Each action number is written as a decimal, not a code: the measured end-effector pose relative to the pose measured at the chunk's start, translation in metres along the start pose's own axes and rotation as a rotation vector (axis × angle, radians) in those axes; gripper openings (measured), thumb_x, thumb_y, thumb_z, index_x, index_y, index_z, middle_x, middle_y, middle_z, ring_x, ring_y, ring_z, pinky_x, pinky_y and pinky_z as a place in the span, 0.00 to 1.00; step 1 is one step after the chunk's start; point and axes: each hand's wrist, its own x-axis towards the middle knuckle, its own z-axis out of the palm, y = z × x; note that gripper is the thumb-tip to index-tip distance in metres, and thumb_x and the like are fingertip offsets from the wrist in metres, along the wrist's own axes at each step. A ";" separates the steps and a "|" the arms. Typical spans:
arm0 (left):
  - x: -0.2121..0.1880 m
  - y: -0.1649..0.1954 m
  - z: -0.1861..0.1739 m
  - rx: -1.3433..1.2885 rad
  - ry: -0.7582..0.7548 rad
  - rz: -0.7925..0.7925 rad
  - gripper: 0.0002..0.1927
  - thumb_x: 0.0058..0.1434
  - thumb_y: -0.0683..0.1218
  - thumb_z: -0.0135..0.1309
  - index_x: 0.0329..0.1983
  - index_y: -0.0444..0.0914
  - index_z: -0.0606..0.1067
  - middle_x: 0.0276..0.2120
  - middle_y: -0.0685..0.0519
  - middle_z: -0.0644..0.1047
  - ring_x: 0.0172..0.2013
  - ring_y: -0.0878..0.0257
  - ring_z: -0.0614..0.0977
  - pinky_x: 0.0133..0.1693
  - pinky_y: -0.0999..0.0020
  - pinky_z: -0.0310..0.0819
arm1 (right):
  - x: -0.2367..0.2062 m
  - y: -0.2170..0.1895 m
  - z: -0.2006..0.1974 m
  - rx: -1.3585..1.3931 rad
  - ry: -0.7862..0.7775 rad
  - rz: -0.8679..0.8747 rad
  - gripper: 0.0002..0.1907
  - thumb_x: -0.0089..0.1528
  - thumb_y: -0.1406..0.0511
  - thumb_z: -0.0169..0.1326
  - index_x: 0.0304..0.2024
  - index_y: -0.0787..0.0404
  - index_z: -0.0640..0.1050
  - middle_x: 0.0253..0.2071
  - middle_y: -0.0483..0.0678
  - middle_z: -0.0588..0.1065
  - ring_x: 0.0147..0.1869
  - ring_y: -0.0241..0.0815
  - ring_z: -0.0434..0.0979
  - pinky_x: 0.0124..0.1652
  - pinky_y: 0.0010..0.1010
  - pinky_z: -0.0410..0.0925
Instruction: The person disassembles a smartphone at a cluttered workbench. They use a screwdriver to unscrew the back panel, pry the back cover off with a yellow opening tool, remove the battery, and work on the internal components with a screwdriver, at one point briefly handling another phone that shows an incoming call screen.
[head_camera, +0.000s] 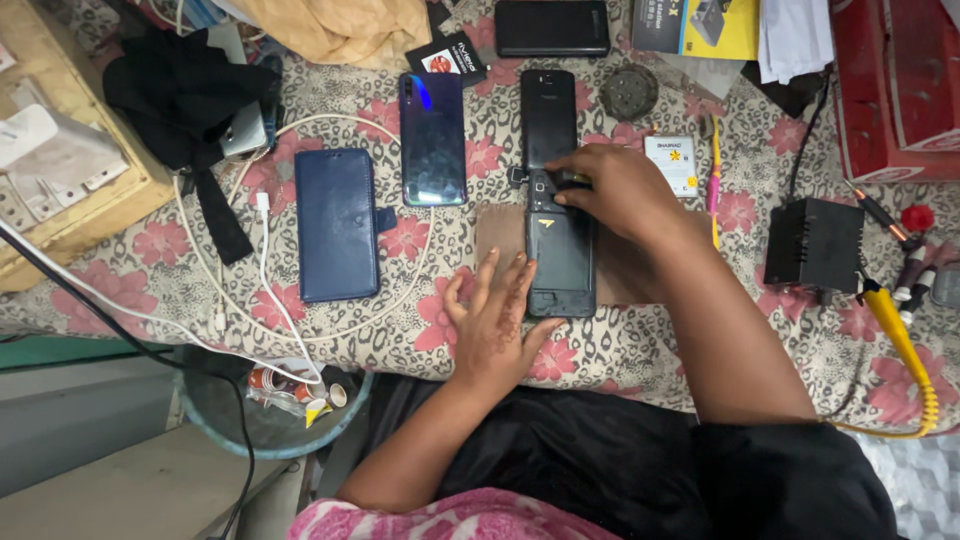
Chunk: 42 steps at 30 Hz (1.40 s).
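1. Where the floral cloth (620, 350) shows near the centre of the frame, an opened black phone (561, 255) is seen lying back-up on a brown mat (500, 232), its insides exposed.
2. The left hand (492, 318) is laid flat with fingers spread, its fingertips resting against the phone's lower left edge; nothing is gripped.
3. The right hand (612, 188) is curled over the phone's upper end, fingertips pressed down there; whether something small is pinched cannot be told.
4. Just above, a black back cover (548, 115) is placed, touching the phone's top.
5. Left of it, a glossy blue phone (432, 138) and a dark blue wallet case (337, 224) are laid side by side, ringed by a white cable (262, 262).
6. Right of the hand, a small white rectangular pack with a yellow mark (672, 163) is found beside a yellow-handled tool (715, 180).
7. At upper right, a yellow-and-black box (698, 27) and a red carton (895, 85) are seen; a black square card with a red spot (447, 58) sits at upper centre.
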 end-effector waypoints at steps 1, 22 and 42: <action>0.000 -0.001 0.000 -0.003 -0.004 0.001 0.42 0.60 0.62 0.61 0.73 0.39 0.63 0.71 0.49 0.67 0.73 0.46 0.62 0.66 0.38 0.44 | 0.001 0.000 0.000 0.002 0.014 -0.014 0.24 0.55 0.59 0.67 0.55 0.49 0.82 0.51 0.50 0.79 0.53 0.54 0.78 0.51 0.42 0.70; 0.001 0.005 -0.014 0.067 0.007 0.069 0.29 0.57 0.61 0.63 0.56 0.40 0.78 0.63 0.52 0.72 0.71 0.46 0.62 0.63 0.32 0.46 | -0.019 -0.004 0.010 -0.009 -0.030 0.163 0.27 0.58 0.55 0.65 0.57 0.54 0.79 0.53 0.54 0.72 0.57 0.56 0.75 0.53 0.44 0.68; 0.002 -0.010 -0.010 -0.111 0.010 0.176 0.38 0.56 0.53 0.68 0.68 0.39 0.69 0.66 0.45 0.70 0.67 0.50 0.70 0.63 0.51 0.61 | -0.016 0.015 -0.010 0.489 -0.082 0.225 0.21 0.55 0.63 0.69 0.48 0.65 0.80 0.39 0.50 0.82 0.43 0.39 0.80 0.46 0.33 0.71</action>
